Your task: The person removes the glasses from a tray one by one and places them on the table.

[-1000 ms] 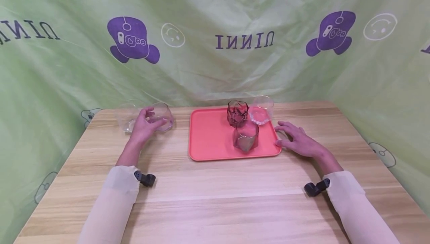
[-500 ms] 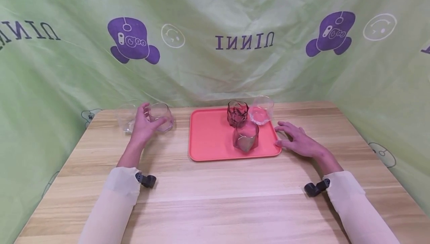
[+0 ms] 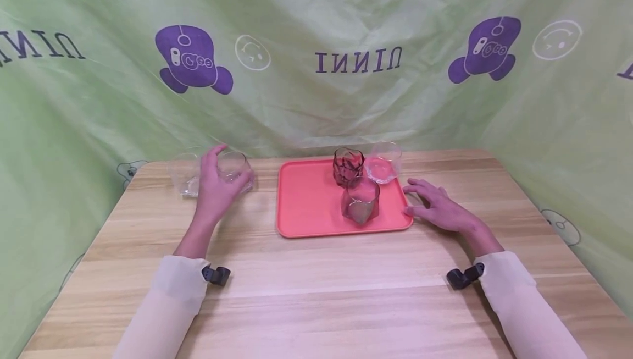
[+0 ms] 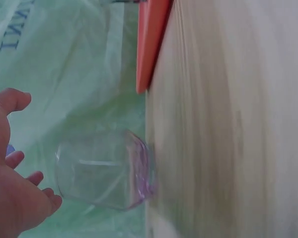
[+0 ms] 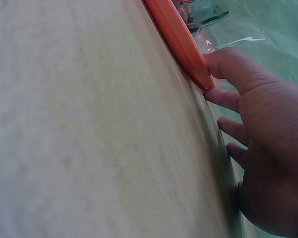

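My left hand (image 3: 216,191) is at the back left, thumb and fingers spread apart around the near side of a clear glass (image 4: 104,171). In the left wrist view a gap shows between the thumb and that upright glass. Another clear glass (image 3: 184,175) stands just left of the hand, partly behind it. My right hand (image 3: 437,205) rests at the right edge of a coral-red tray (image 3: 306,205), its thumb (image 5: 223,62) against the rim and its fingers extended onto the table. On the tray stand a dark faceted glass (image 3: 348,166), a smoky angular glass (image 3: 361,202) and a clear glass (image 3: 384,162).
The wooden table (image 3: 316,293) reaches back to a green printed curtain (image 3: 287,111), which hangs close behind the glasses and the tray. Small black cameras (image 3: 216,275) sit at both wrists, over pale sleeves (image 3: 158,307).
My left hand has shifted slightly right, and its fingers have lifted and spread wider beside the clear glass. The right hand, the tray and the glasses on it hold their places.
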### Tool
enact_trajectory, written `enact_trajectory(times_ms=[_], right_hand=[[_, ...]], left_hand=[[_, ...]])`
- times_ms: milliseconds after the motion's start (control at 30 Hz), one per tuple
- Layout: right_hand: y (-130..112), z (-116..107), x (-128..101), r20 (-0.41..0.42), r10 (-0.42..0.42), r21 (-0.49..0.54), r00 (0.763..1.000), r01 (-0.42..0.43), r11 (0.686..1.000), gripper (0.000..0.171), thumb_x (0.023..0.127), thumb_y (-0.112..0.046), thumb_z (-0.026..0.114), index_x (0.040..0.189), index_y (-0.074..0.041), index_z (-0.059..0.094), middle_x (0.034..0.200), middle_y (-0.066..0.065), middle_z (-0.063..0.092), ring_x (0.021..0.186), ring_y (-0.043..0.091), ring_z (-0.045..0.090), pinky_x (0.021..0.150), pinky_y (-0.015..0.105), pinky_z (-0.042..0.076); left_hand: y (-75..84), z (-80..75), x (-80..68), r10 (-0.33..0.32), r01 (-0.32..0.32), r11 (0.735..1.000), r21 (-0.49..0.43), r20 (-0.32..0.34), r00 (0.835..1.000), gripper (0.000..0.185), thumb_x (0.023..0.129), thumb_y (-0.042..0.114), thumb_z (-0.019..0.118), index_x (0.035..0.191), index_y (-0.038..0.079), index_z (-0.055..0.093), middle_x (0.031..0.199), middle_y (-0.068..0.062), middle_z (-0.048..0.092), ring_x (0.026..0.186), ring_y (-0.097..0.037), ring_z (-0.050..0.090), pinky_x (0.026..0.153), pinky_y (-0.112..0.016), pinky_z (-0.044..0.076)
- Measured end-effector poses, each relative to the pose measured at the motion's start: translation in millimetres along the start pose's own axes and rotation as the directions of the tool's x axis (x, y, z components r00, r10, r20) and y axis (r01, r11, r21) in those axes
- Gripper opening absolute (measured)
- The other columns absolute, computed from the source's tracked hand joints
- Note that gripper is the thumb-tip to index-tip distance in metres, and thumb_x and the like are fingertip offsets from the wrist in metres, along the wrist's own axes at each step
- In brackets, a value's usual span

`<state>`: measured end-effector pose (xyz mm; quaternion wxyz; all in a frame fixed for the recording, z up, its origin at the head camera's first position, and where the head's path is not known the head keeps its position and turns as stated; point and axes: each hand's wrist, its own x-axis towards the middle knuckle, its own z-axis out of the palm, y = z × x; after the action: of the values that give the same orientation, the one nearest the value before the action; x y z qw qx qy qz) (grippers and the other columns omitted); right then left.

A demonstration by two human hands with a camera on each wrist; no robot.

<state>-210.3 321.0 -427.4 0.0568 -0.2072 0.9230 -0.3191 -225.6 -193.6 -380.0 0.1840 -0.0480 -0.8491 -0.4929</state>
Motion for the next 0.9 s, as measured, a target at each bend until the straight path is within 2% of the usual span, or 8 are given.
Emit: enact_trajectory(times_ms=[167, 300, 500, 533, 733, 900], right_hand=[[-0.4, -0.1, 1.0, 0.001, 0.003, 0.008, 1.000, -0.003, 1.000, 0.057, 0.099, -0.031, 0.071, 0.145, -0.002, 0.053, 0.160, 0.027, 0.029, 0.148, 0.051, 0.019, 0.114, 0.075, -0.003], [0.8, -0.2, 1.1, 0.000, 0.006, 0.006, 1.000, -0.006, 1.000, 0.058, 0.099, -0.031, 0.070, 0.145, -0.002, 0.052, 0.160, 0.026, 0.029, 0.148, 0.051, 0.019, 0.114, 0.074, -0.003], [1.1, 0.9, 1.6, 0.006, 0.007, 0.009, 1.000, -0.007, 1.000, 0.057, 0.099, -0.032, 0.070, 0.145, -0.002, 0.053, 0.160, 0.026, 0.028, 0.148, 0.051, 0.019, 0.114, 0.074, -0.003], [1.0, 1.1, 1.6, 0.006, 0.008, 0.010, 1.000, -0.008, 1.000, 0.057, 0.099, -0.031, 0.070, 0.145, -0.002, 0.053, 0.160, 0.026, 0.028, 0.148, 0.051, 0.018, 0.114, 0.074, -0.003], [0.7, 1.2, 1.8, -0.001, -0.002, 0.011, 1.000, 0.002, 1.000, 0.055, 0.099, -0.028, 0.070, 0.144, -0.001, 0.052, 0.160, 0.028, 0.029, 0.148, 0.052, 0.018, 0.113, 0.075, -0.004], [0.6, 1.0, 2.1, -0.001, -0.004, 0.010, 1.000, 0.004, 1.000, 0.055, 0.099, -0.028, 0.069, 0.144, -0.001, 0.052, 0.160, 0.028, 0.029, 0.148, 0.052, 0.018, 0.113, 0.075, -0.004]], left_hand=[[12.7, 10.7, -3.6, 0.097, -0.097, 0.994, 0.045, 0.004, 0.995, 0.078, 0.087, 0.024, 0.084, 0.151, 0.007, 0.041, 0.157, -0.013, 0.032, 0.146, -0.033, 0.030, 0.117, -0.057, 0.029], [25.6, 22.1, -8.2, 0.175, -0.177, 0.982, 0.065, 0.027, 0.984, 0.076, 0.084, 0.023, 0.086, 0.147, 0.008, 0.045, 0.156, -0.013, 0.035, 0.146, -0.030, 0.029, 0.118, -0.059, 0.025], [35.8, 42.7, -16.7, 0.250, -0.257, 0.964, 0.071, 0.102, 0.963, 0.076, 0.084, 0.024, 0.086, 0.146, 0.006, 0.047, 0.151, -0.014, 0.041, 0.141, -0.030, 0.036, 0.116, -0.057, 0.029], [37.1, 46.1, -18.5, 0.245, -0.253, 0.966, 0.059, 0.123, 0.962, 0.075, 0.085, 0.025, 0.085, 0.146, 0.006, 0.046, 0.151, -0.014, 0.041, 0.141, -0.030, 0.037, 0.115, -0.055, 0.033], [46.1, 66.1, -27.4, 0.205, -0.210, 0.978, -0.004, 0.234, 0.951, 0.072, 0.088, 0.029, 0.083, 0.146, 0.010, 0.047, 0.147, -0.011, 0.047, 0.137, -0.031, 0.043, 0.111, -0.055, 0.039], [54.8, 83.1, -32.3, 0.184, -0.174, 0.983, -0.059, 0.339, 0.923, 0.073, 0.089, 0.031, 0.083, 0.149, 0.012, 0.046, 0.147, -0.011, 0.048, 0.132, -0.030, 0.047, 0.107, -0.052, 0.044]])
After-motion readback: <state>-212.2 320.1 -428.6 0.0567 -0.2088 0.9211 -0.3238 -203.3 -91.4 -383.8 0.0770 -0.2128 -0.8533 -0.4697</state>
